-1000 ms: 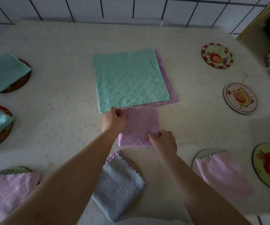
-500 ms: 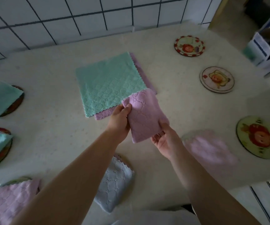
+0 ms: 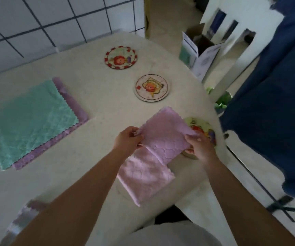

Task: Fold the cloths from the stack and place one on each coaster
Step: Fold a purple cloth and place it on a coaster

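Your hands: left hand (image 3: 129,139) and right hand (image 3: 199,146), fingers pinching one folded pink cloth (image 3: 164,137).
Bare round picture coasters: three (image 3: 120,57) (image 3: 151,87) (image 3: 200,128).
Stacked cloths: two (image 3: 31,119).

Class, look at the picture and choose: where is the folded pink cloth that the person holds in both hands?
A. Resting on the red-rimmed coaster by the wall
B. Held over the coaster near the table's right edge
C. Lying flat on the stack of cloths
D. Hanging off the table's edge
B: the left hand and right hand pinch the folded pink cloth above the coaster by the table's right edge, partly covering it.
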